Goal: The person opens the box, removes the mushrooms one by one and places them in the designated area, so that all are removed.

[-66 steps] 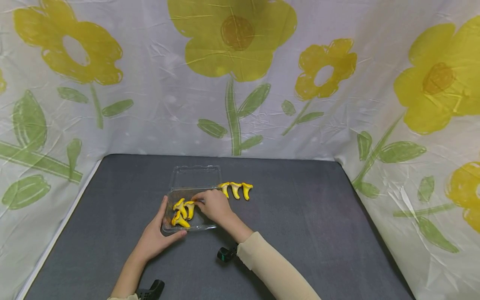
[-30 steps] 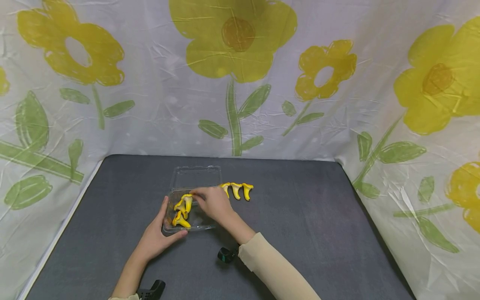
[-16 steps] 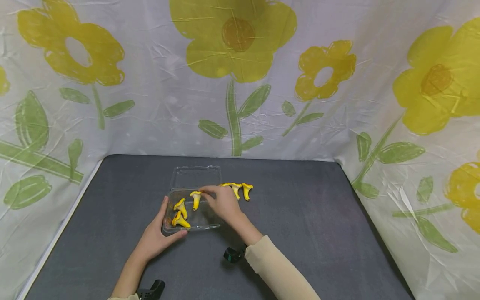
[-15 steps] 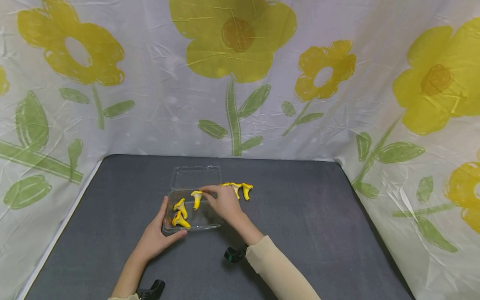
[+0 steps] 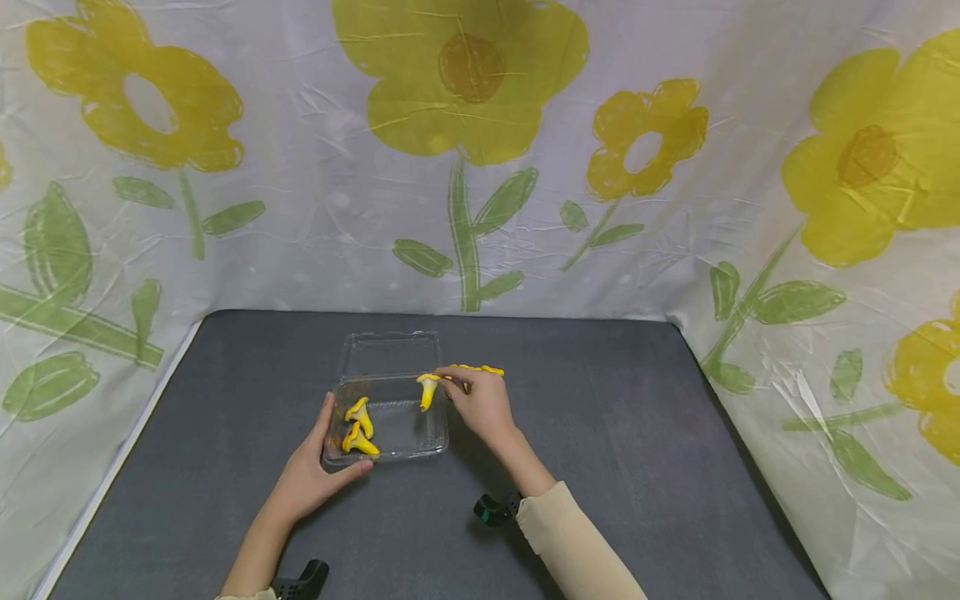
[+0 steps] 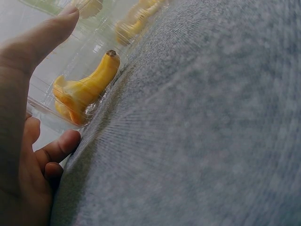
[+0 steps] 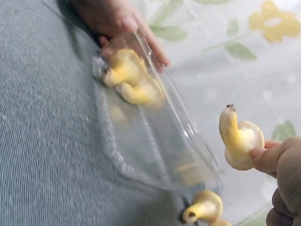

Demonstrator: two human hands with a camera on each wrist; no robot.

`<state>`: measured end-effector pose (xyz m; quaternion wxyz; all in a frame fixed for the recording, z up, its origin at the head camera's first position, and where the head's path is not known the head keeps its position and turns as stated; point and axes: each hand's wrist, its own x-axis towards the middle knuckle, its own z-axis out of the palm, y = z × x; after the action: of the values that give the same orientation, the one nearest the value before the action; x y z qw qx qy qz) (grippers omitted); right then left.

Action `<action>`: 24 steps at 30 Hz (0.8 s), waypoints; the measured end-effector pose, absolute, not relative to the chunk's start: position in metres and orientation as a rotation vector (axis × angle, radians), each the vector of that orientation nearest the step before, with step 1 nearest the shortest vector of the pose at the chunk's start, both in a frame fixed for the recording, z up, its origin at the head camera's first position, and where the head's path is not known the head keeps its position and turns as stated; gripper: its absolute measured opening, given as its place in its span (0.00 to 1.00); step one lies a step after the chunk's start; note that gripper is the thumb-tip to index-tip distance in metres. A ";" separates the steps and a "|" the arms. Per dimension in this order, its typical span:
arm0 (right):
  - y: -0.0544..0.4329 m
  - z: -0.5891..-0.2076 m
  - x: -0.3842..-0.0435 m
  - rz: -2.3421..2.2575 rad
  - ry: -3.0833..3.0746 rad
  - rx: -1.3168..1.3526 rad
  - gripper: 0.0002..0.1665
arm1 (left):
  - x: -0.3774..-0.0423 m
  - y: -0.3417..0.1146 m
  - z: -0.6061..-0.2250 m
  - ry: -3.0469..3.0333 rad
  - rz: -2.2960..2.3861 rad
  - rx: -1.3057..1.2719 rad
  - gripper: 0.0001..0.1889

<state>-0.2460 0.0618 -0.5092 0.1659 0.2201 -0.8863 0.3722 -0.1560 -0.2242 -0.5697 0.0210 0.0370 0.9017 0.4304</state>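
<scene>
My left hand (image 5: 311, 462) holds the left side of a clear plastic clamshell container (image 5: 408, 435), its thumb along the near edge. Two yellow chanterelle mushrooms (image 5: 361, 440) lie inside at the left; one shows through the plastic wall in the left wrist view, stem up (image 6: 89, 92). Between thumb and fingertips, my right hand (image 5: 483, 407) pinches another chanterelle (image 5: 427, 392) by its cap, above the container's right rim. In the right wrist view that held mushroom (image 7: 240, 141) hangs above the box with its stem pointing away from the fingers.
The container's lid (image 5: 392, 354) lies folded back behind it. A row of chanterelles (image 5: 491, 369) on the dark table (image 5: 637, 467) is mostly hidden behind my right hand. A flower-printed white sheet (image 5: 315, 225) hangs around the table.
My right hand has picked a chanterelle from beside the others in the container and carried it right, to the right rim. The left hand has stayed at the container's left side.
</scene>
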 end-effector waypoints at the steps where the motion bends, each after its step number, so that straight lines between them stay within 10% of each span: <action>1: 0.064 -0.509 -0.246 1.058 -2.511 0.617 0.10 | -0.156 -0.224 -0.570 2.794 1.338 0.116 0.68; 24: 0.110 -0.539 -0.240 1.194 -2.467 0.353 0.09 | -0.155 -0.224 -0.569 2.813 1.336 0.132 0.67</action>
<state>-0.2396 0.1096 -0.5389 0.1881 0.1253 -0.8768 0.4245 -0.1551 -0.2235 -0.5691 0.0122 0.0422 0.9024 0.4286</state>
